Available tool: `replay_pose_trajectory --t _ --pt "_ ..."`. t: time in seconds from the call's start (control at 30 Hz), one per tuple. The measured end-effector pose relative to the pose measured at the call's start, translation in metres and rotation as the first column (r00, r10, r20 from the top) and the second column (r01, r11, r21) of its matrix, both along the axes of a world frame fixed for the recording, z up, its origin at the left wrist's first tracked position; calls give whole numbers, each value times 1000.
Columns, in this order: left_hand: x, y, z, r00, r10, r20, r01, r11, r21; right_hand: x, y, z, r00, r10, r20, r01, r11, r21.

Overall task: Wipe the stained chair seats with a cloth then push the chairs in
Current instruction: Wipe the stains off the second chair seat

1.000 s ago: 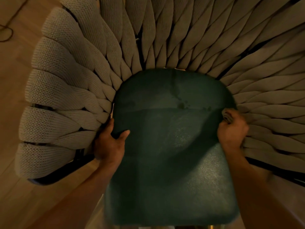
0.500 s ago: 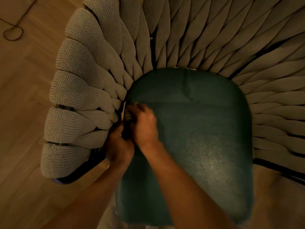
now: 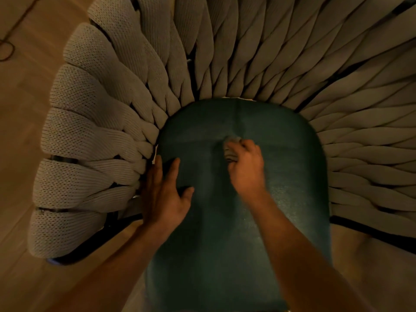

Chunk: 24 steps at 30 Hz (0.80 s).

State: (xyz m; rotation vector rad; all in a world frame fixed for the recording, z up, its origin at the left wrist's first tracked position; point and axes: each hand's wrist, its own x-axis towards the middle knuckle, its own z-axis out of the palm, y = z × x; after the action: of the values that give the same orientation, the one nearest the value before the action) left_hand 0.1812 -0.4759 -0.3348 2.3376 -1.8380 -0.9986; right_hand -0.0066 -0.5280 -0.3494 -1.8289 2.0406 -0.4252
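Note:
A dark green chair seat (image 3: 281,199) fills the lower middle of the head view. Thick woven grey bands form the chair back (image 3: 202,64) around its far and side edges. My right hand (image 3: 245,167) grips a small bunched grey cloth (image 3: 231,149) and presses it on the middle of the seat, toward the back. My left hand (image 3: 164,194) lies flat with straight fingers on the seat's left edge, next to the woven bands. No stain stands out on the seat in this dim light.
Wooden floor (image 3: 20,109) shows at the left, with a dark cord (image 3: 6,48) lying near the upper left corner. A dark metal chair frame (image 3: 74,253) runs under the woven bands at the lower left and at the right.
My right hand with the cloth has swept from the seat's right edge to the left edge, then back to the middle. My left hand has let go of the seat edge and lies flat.

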Motion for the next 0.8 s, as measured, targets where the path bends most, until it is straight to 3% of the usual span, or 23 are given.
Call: replay_pose_trajectory --t 0.13,0.33,0.5,0.63,0.8 --pt "-8 -6 0 981 -146 128 129 982 137 -68 0 4 983 -160 -91 165 985 47" --pt "-10 -6 -2 962 -218 167 190 967 169 -142 8 13 922 -310 -233 324 946 22" --pt "-10 -6 -6 960 -224 168 199 968 152 -177 6 10 834 -515 -200 537 840 76" --pt "-10 -3 -8 960 -220 173 198 971 134 -148 0 2 871 -473 -135 472 880 -41" --pt "-7 -1 -9 963 -210 166 194 975 112 -67 -11 2 931 -364 -18 364 931 -25"
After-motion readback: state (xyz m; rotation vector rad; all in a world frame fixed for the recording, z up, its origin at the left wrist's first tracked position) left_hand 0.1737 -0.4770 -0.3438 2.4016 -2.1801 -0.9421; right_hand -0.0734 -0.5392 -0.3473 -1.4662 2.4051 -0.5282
